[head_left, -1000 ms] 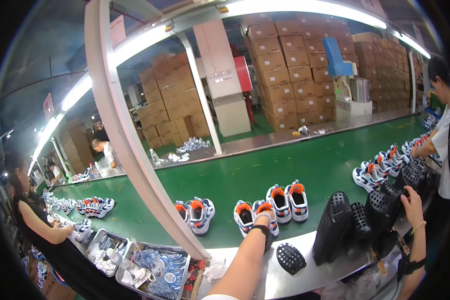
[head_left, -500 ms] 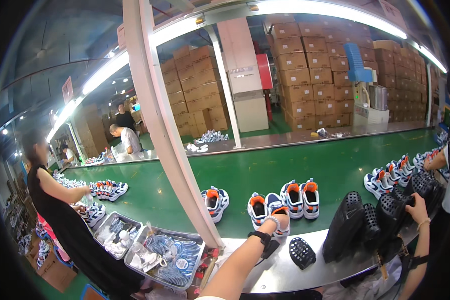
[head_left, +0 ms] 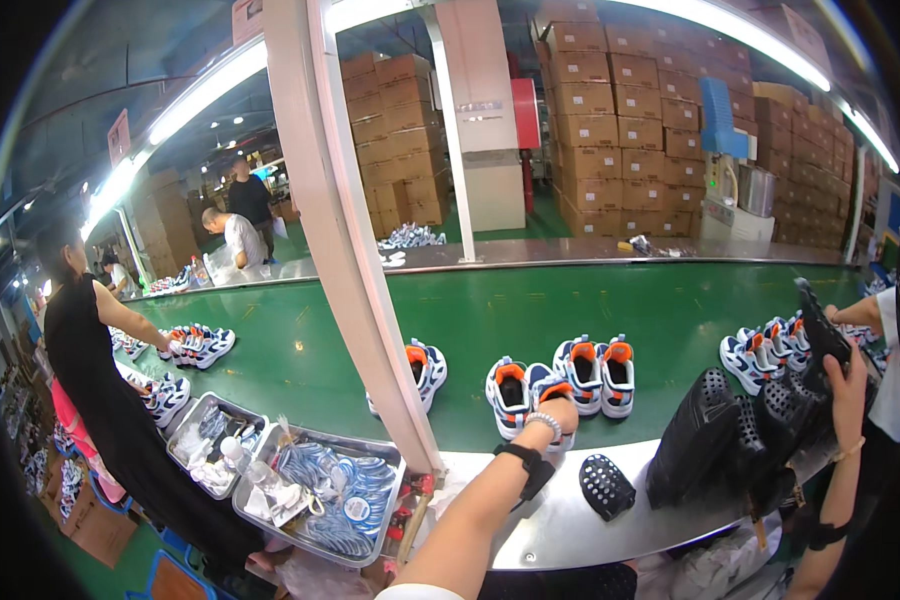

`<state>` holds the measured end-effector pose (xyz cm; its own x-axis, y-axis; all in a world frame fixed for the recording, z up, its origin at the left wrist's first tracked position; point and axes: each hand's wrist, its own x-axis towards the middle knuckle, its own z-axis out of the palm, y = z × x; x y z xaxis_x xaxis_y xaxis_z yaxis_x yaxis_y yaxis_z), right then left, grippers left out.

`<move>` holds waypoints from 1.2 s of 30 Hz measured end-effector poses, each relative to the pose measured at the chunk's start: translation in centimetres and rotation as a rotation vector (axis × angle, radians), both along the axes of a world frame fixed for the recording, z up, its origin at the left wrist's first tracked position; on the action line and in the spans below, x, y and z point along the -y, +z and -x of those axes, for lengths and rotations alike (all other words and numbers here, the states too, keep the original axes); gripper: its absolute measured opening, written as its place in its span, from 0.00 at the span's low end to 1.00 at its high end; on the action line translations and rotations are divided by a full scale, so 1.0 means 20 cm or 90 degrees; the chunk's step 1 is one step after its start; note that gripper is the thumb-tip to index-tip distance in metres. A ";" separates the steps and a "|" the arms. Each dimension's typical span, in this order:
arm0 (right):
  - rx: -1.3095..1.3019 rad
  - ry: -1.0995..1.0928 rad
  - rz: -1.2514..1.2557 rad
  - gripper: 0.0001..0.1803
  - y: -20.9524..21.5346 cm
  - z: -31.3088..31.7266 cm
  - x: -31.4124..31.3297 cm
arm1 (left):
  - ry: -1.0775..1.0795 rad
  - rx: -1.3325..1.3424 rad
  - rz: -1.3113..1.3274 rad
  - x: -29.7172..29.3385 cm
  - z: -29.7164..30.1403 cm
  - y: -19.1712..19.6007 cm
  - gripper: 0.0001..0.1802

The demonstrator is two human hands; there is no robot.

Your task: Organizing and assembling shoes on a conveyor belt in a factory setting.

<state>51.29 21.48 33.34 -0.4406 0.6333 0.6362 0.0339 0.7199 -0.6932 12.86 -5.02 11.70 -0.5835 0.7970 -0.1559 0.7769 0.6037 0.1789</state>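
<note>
On the green conveyor belt, my left hand (head_left: pixel 560 412) is closed over the front opening of a white and navy sneaker (head_left: pixel 540 374) with orange lining; its fingertips are hidden. A second sneaker (head_left: pixel 508 395) stands beside it on the left, and another pair (head_left: pixel 618 378) is just to the right. My right hand (head_left: pixel 848 380) grips a black perforated shoe-shaped shell (head_left: pixel 820 325), raised and tilted above several upright black shells (head_left: pixel 698 440). One more perforated piece (head_left: pixel 607 487) lies flat on the metal ledge (head_left: pixel 560 525) in front of me.
A white post (head_left: pixel 355 240) rises left of my arm, with a sneaker (head_left: pixel 425 378) partly behind it. Metal trays (head_left: pixel 395 500) of blue-white pieces stand lower left. A person in black (head_left: pixel 95 340) works at left. Another person's hand (head_left: pixel 860 312) is near sneakers (head_left: pixel 760 350) at right.
My right hand has lifted a black perforated shell up from the row of upright ones. My left hand stays at the same sneaker. The view has tilted slightly.
</note>
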 end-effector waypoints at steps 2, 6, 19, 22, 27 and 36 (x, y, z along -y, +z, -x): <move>-0.004 0.031 -0.038 0.23 0.02 0.13 0.25 | 0.108 -0.143 -0.164 0.06 -0.09 0.00 0.11; 0.237 0.208 -0.086 0.18 0.07 0.58 0.85 | 0.285 -0.040 -0.516 0.25 -0.28 -0.07 0.16; 0.672 0.286 -0.337 0.23 -0.72 1.78 0.99 | 0.302 -0.019 -0.659 0.33 -0.30 -0.30 0.25; 0.566 0.269 -0.428 0.13 -0.91 1.87 1.11 | 0.303 -0.012 -0.702 0.35 -0.26 -0.29 0.25; 0.686 0.120 -0.408 0.07 -0.91 1.95 1.25 | 0.329 0.041 -0.720 0.34 -0.23 -0.29 0.26; 0.647 0.072 -0.304 0.07 -0.98 1.91 1.25 | 0.348 0.071 -0.710 0.34 -0.25 -0.29 0.30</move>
